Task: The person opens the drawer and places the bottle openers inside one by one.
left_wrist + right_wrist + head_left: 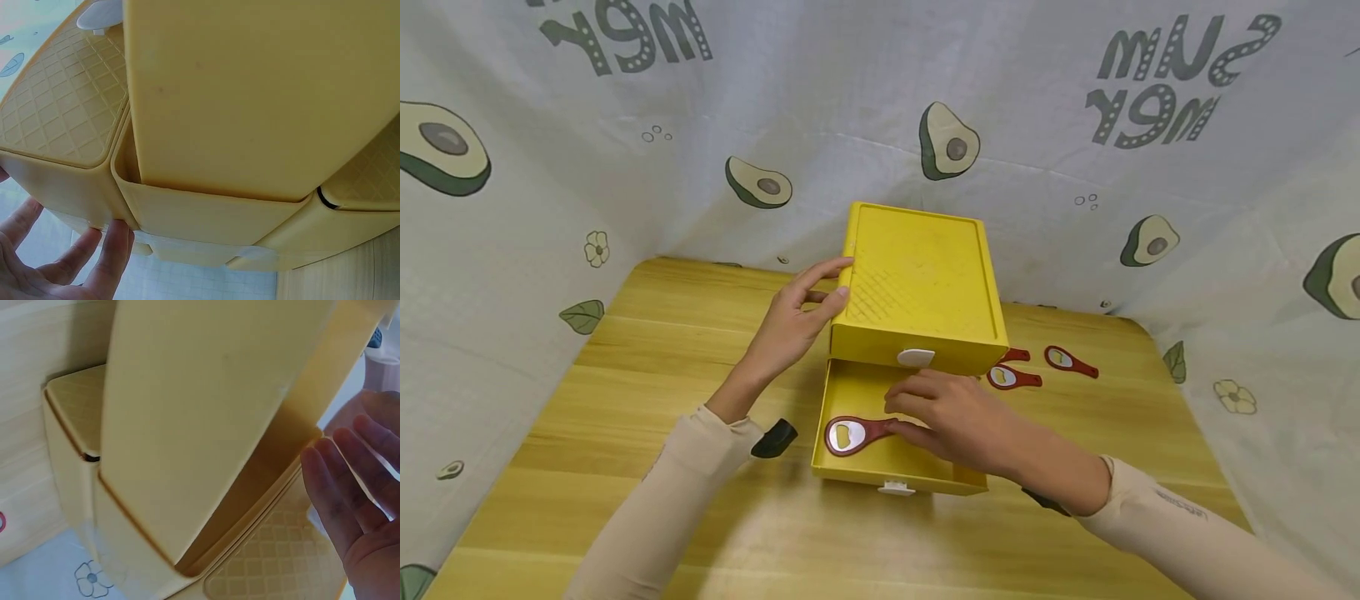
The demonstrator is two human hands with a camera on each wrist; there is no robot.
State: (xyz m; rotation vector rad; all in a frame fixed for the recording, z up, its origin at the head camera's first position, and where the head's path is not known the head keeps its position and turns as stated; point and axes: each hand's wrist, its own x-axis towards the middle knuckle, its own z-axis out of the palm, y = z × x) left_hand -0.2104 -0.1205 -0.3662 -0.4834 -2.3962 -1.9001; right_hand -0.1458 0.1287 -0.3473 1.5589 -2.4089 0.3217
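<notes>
Over the open lower drawer [895, 467] of the yellow box [921, 287], a red bottle opener [856, 434] is pinched by the right hand [951, 412], its long axis pointing left. The box's far-left edge is steadied by the left hand [793, 321], fingers relaxed.

Staged tabletop booth; avocado-print cloth [880, 100] surrounds wooden table [647, 375].

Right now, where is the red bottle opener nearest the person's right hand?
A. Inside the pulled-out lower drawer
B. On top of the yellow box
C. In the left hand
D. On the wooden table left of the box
A. In the head view the red bottle opener lies in the open lower drawer of the yellow box, with the right hand at its handle.
</notes>
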